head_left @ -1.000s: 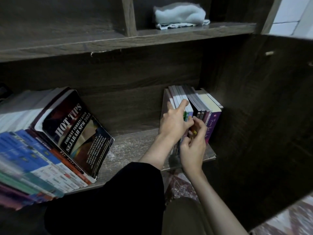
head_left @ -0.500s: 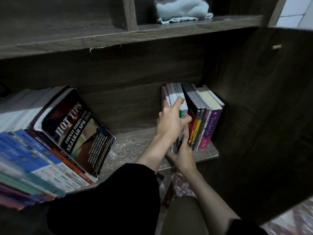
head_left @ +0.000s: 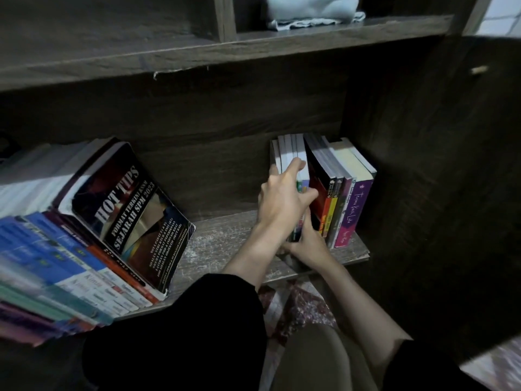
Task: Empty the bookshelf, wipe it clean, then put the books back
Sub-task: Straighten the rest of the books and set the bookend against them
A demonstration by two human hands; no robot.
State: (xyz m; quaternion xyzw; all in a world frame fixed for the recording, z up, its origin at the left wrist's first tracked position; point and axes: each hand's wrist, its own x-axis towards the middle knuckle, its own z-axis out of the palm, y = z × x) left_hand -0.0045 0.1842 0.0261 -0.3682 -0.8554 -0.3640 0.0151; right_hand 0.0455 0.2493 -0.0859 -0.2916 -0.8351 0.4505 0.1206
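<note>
Left hand [head_left: 282, 198] overlaps right hand [head_left: 308, 246], perhaps gripping books [head_left: 293, 150].

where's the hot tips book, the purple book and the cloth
hot tips book [head_left: 127, 210], head view, middle of its front cover
purple book [head_left: 353, 210], head view, middle of its spine
cloth [head_left: 310, 7], head view, middle of its folded bulk

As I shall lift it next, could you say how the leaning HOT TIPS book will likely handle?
The HOT TIPS book looks like a thick paperback with curled cover corners, so probably floppy and heavy. It leans on the neighbouring books, so a push may topple it.
</note>
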